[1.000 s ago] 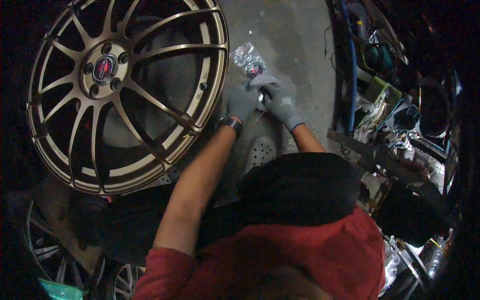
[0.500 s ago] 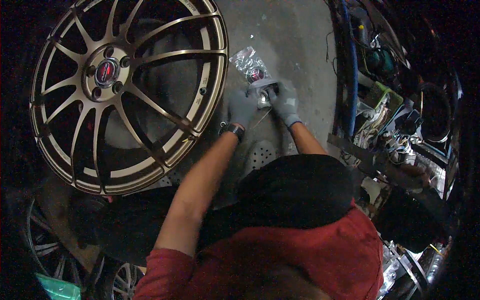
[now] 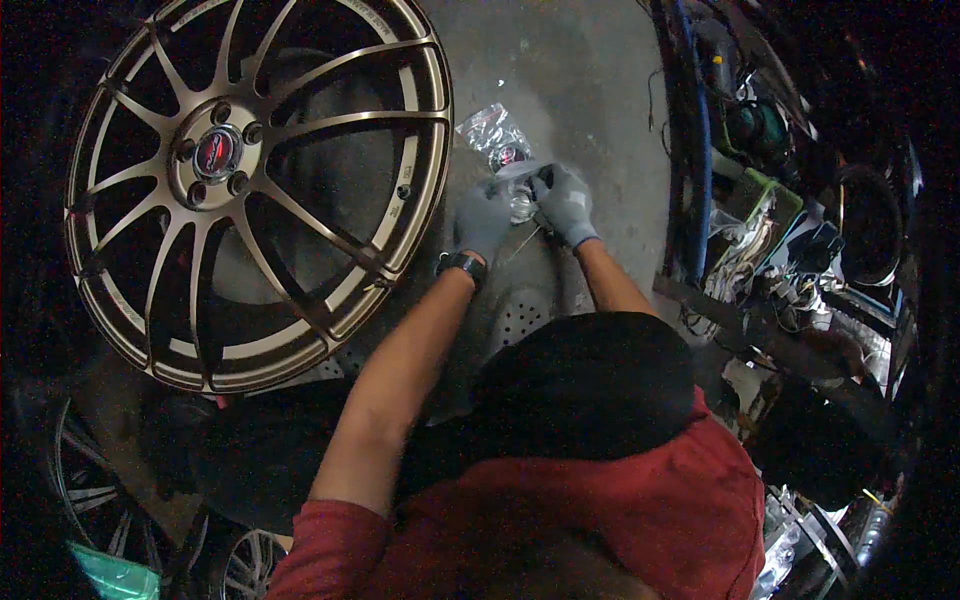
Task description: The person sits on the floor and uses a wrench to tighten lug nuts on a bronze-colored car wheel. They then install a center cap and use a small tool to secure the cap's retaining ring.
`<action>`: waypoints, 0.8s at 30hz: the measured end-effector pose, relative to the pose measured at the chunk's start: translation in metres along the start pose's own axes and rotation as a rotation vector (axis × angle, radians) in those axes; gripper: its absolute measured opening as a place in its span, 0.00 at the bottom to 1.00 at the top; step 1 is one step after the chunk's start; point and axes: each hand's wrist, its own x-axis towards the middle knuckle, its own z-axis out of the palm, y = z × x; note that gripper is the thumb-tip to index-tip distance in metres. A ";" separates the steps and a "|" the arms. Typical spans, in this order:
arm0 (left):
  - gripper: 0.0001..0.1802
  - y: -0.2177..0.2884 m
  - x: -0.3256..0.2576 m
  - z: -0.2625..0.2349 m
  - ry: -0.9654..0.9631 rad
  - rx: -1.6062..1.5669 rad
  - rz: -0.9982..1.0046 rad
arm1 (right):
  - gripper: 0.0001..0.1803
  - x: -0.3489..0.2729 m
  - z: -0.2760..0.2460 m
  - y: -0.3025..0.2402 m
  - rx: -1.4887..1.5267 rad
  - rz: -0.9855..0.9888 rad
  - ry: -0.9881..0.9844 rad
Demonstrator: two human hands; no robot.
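Note:
Both of my hands wear grey gloves and work close together above the floor, just right of a big bronze alloy wheel (image 3: 388, 212). My left hand (image 3: 485, 218) has its fingers curled at the left edge of a clear plastic bag (image 3: 488, 126). The bag's right side is pinched by my right hand (image 3: 564, 204). A round centre cap (image 3: 508, 156) with a red emblem shows at the bag, just beyond my fingers. Between the hands sits a shiny round piece (image 3: 521, 208), partly hidden. A similar red-emblem cap (image 3: 217, 152) is in the wheel's hub.
A thin rod (image 3: 524, 240) lies below my hands, near my perforated shoe (image 3: 521, 316). Tangled wires (image 3: 738, 262) and a green-edged tray (image 3: 778, 196) crowd the right side, behind a blue upright edge (image 3: 704, 180). More wheels (image 3: 247, 565) stand at lower left.
My right hand has turned slightly, its fingers bending closer over the bag. The left hand stays near the same place, and the bag has shifted a little. The whole view moved slightly.

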 end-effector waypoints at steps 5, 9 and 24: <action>0.19 -0.002 0.002 -0.010 0.019 -0.087 0.053 | 0.18 0.006 -0.009 -0.012 -0.160 -0.044 -0.160; 0.18 -0.002 0.002 -0.007 0.082 -0.097 0.150 | 0.17 0.001 -0.007 0.010 -0.138 -0.146 -0.088; 0.23 -0.022 0.008 0.011 0.100 -0.012 0.191 | 0.15 -0.003 -0.004 -0.013 0.045 0.065 -0.031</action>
